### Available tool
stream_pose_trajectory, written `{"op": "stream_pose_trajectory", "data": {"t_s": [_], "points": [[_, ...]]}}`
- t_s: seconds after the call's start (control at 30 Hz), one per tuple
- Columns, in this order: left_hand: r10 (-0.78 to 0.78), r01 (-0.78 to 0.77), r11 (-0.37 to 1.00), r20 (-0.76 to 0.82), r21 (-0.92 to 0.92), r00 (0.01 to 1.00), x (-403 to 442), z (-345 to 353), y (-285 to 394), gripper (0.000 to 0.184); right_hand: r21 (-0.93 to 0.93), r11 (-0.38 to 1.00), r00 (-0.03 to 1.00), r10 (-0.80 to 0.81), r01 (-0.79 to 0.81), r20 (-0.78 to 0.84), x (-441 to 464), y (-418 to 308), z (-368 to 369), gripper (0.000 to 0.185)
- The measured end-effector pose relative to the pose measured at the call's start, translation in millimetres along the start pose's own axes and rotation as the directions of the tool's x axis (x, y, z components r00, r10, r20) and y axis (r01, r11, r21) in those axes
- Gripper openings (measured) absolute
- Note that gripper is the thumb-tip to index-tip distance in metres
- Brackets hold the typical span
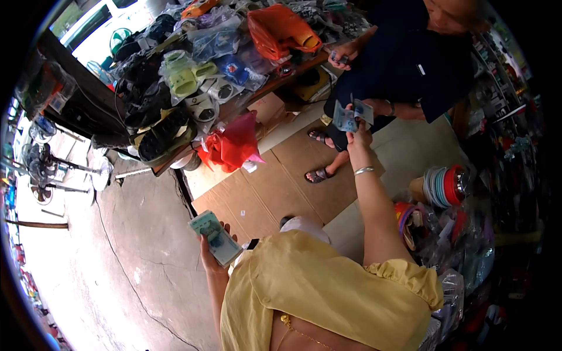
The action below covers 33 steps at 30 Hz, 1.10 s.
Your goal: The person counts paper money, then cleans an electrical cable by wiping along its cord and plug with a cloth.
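My left hand point(216, 254) is low at the left, its fingers wrapped round a stack of greenish banknotes point(215, 237). My right arm, with a silver bangle point(363, 171), reaches away to the upper right. At its end my right hand point(361, 136) pinches some bluish banknotes point(346, 119). Another person point(404, 64) in dark clothing stands opposite, and one of that person's hands point(383, 107) is right beside these notes; whether it also grips them I cannot tell. The person's other hand point(341, 57) holds a small dark object.
A table point(275, 82) at the top bears bagged shoes point(182, 82) and an orange bag point(281, 32). A red bag point(233, 143) hangs at its edge. Cardboard point(272, 181) lies on the floor. Coloured coils point(442, 186) and plastic-wrapped goods are at the right, fans point(44, 164) at the left.
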<state>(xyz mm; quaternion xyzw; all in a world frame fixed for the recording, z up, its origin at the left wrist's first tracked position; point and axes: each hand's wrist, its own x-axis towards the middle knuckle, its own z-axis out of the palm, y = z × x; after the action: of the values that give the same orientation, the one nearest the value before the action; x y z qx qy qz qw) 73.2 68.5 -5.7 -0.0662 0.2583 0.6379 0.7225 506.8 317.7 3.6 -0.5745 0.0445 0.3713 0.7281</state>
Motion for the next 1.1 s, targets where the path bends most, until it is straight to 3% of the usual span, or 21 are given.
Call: {"op": "stream_pose_trajectory", "data": {"t_s": [0.13,0.2,0.23,0.3,0.37,0.43,0.5,0.57,0.63,0.83,0.9,0.97,1.03,1.1], "points": [[-0.005,0.005,1.000,0.011,0.012,1.000,5,11,-6,0.047,-0.030,1.000,0.998,-0.003,0.005,0.067,49,3,-22,0.029],[-0.012,0.012,1.000,0.034,0.016,0.999,8,18,-9,0.049,0.085,0.996,0.933,-0.028,-0.003,0.358,80,3,-40,0.032],[-0.020,0.019,1.000,0.070,0.017,0.997,10,21,-12,0.050,0.188,0.972,0.901,0.046,-0.140,0.431,95,2,-46,0.033],[-0.018,0.015,0.998,0.060,0.062,0.998,15,26,-17,0.060,0.161,0.981,0.974,0.071,-0.107,0.216,19,-3,-24,0.027],[-0.023,0.019,0.999,0.133,0.027,0.991,22,31,-22,0.063,-0.061,0.992,0.867,0.127,-0.111,0.481,-21,16,-32,0.022],[-0.034,0.030,0.999,0.124,0.032,0.992,26,32,-28,0.068,-0.272,0.962,0.708,0.185,0.010,0.681,-83,34,-29,0.018],[-0.065,0.074,0.996,0.194,-0.043,0.979,29,36,-33,0.075,-0.408,0.910,0.578,0.296,0.071,0.761,-126,59,-29,0.016],[-0.064,0.075,0.997,0.254,-0.035,0.965,34,38,-38,0.078,-0.454,0.860,0.398,0.341,0.234,0.852,-170,72,-26,0.014],[-0.069,0.081,0.996,0.312,-0.026,0.948,32,40,-41,0.081,-0.387,0.885,0.229,0.333,0.258,0.915,-192,93,-28,0.016],[-0.147,0.143,0.988,0.091,0.053,0.985,34,28,-26,0.077,-0.418,0.859,0.139,0.394,0.296,0.909,-241,117,-35,0.024],[-0.180,0.178,0.984,0.068,0.028,0.981,36,23,-15,0.076,-0.459,0.799,0.138,0.442,0.388,0.886,-251,116,-41,0.031],[-0.209,0.209,0.978,0.052,0.007,0.977,38,19,-1,0.076,-0.324,0.709,0.064,0.367,0.627,0.928,-271,107,-40,0.038],[-0.265,0.255,0.964,0.194,0.076,0.945,38,12,15,0.072,-0.305,0.674,0.071,0.351,0.672,0.934,-284,112,-42,0.045],[-0.307,0.296,0.952,0.181,0.085,0.934,40,7,27,0.071,-0.160,0.614,0.018,0.230,0.773,0.973,-299,120,-41,0.047]]}}
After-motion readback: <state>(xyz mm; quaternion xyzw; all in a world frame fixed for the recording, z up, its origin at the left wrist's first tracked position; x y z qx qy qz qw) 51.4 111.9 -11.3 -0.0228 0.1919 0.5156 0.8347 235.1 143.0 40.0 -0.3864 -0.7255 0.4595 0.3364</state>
